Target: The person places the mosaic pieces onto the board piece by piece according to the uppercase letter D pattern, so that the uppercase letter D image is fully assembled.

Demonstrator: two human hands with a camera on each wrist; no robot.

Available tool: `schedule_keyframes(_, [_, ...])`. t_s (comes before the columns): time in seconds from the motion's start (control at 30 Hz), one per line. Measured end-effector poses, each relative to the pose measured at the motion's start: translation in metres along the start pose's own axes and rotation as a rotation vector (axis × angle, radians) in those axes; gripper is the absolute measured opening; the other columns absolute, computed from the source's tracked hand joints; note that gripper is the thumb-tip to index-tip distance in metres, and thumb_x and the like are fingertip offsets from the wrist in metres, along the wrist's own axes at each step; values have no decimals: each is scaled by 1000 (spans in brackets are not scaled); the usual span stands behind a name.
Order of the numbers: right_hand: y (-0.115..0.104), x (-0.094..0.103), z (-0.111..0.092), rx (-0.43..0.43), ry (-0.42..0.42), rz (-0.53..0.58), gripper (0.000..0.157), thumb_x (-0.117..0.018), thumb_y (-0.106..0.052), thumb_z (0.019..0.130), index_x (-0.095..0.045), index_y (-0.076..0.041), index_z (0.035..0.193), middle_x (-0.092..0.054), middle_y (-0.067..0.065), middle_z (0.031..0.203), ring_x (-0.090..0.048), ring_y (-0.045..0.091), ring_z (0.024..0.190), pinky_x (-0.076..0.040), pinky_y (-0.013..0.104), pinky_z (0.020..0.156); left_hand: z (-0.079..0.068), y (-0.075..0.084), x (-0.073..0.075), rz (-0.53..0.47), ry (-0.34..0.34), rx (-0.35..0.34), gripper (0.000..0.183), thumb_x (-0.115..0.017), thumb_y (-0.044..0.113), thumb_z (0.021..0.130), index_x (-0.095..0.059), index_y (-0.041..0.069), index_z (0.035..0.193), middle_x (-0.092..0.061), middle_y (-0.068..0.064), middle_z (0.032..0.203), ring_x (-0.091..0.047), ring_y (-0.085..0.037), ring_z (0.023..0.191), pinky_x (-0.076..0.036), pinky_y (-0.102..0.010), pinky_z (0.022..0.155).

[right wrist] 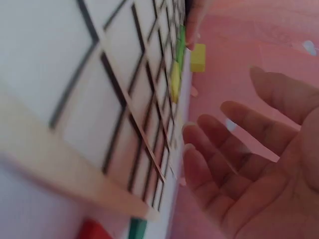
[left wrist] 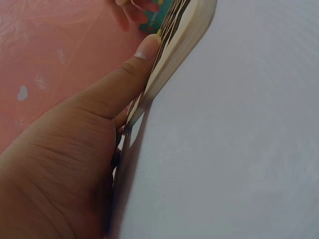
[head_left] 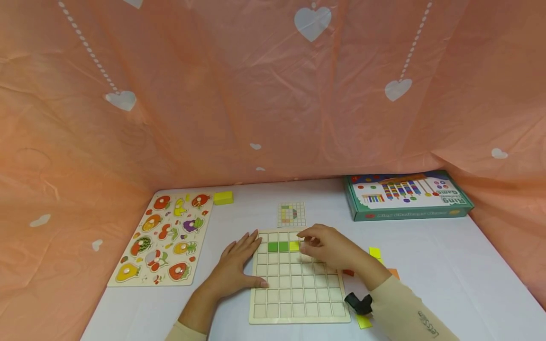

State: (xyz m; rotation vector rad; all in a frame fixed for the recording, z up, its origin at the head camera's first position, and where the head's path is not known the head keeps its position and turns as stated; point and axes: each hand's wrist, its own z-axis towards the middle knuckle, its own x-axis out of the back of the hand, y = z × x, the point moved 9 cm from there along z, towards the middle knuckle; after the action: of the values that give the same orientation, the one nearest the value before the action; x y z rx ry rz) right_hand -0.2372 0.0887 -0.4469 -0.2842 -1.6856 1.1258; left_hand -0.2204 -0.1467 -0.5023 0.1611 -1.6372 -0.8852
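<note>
A pale wooden grid board (head_left: 298, 320) lies in front of me. Two green squares (head_left: 278, 246) and one yellow square (head_left: 294, 246) sit side by side in its second row from the top. My left hand (head_left: 239, 263) rests at the board's left edge, its fingers spread and its thumb on top, as the left wrist view also shows. Over the upper right of the board hovers my right hand (head_left: 326, 246), near the yellow square. Its fingers are loosely bent, and the right wrist view shows nothing between them. Beyond the board lies a small printed grid card (head_left: 292, 214).
At left lies a fruit puzzle board (head_left: 166, 241), with a yellow block (head_left: 223, 198) behind it. A green game box (head_left: 409, 195) stands back right. Beside the right forearm are yellow (head_left: 375, 252), orange (head_left: 394, 273) and red (head_left: 349, 272) pieces and a black object (head_left: 359, 303).
</note>
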Motion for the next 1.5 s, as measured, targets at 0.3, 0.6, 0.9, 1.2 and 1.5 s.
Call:
schedule_keyframes(0.3, [12, 38, -27, -28, 115, 98, 38, -71, -31, 109, -73, -4, 137, -70, 1, 118, -65, 23, 102, -59, 41, 88, 0, 2, 1, -2, 2, 0, 124, -93, 65, 74, -40, 7, 169, -22, -3, 179, -12, -32, 165, -5, -59, 130])
schedule_keyframes(0.6, [46, 73, -65, -66, 256, 255, 41, -56, -26, 116, -63, 2, 146, -68, 21, 128, -68, 38, 113, -59, 31, 95, 0, 1, 1, 6, -1, -3, 123, -93, 65, 74, -40, 7, 169, -22, -2, 179, -12, -31, 165, -5, -59, 130])
schedule_keyframes(0.9, [75, 81, -78, -133, 381, 470, 56, -49, -38, 118, -51, 5, 155, -61, 31, 137, -62, 39, 124, -55, 30, 103, -1, 2, 3, 8, 7, -1, 123, -93, 65, 74, -40, 7, 169, -22, -2, 179, -13, -31, 165, -4, -59, 129])
schedule_keyframes(1.2, [92, 58, -67, -127, 320, 266, 52, -69, -28, 110, -57, -1, 154, -65, 15, 136, -62, 30, 120, -53, 32, 100, 0, 0, 0, 6, 1, 0, 123, -93, 65, 74, -40, 9, 169, -21, -1, 179, -12, -29, 165, -4, -58, 130])
schedule_keyframes(1.5, [88, 44, -57, -79, 279, -60, 35, -81, -16, 101, -78, -7, 134, -60, 3, 128, -55, 30, 124, -46, 60, 108, 0, -3, -1, 16, -11, 13, 126, -92, 69, 72, -38, 10, 170, -19, 1, 180, -10, -26, 165, -3, -55, 130])
